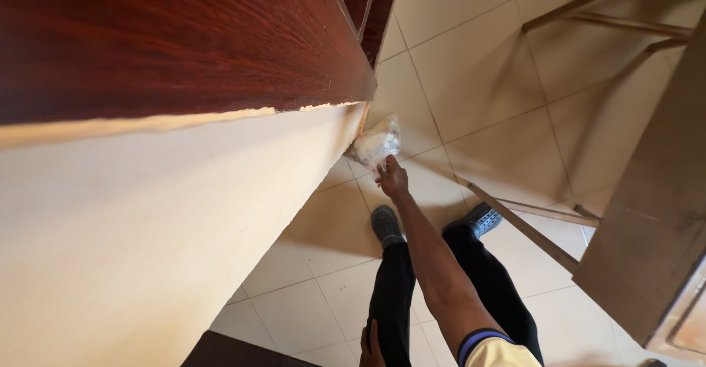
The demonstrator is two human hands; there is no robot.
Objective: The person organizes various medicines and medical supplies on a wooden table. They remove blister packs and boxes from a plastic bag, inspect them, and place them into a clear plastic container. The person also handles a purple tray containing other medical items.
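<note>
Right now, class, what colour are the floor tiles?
Cream-beige floor tiles with thin darker joints, seen in the head view.

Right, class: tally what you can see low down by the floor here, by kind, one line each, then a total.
Hands: 2, right hand and left hand
Clear plastic bags: 1, clear plastic bag in the right hand
Shoes: 2, grey shoe and blue-grey shoe
Total: 5

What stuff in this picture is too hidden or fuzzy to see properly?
- Head view: what is inside the crumpled clear bag held by the right hand is too small and blurred to tell.
- Head view: the left hand is cut off by the bottom edge.
- Head view: the floor to the left is hidden behind the cream wall and dark wooden door.
- Head view: the wooden table is cut off at the right edge.
</note>
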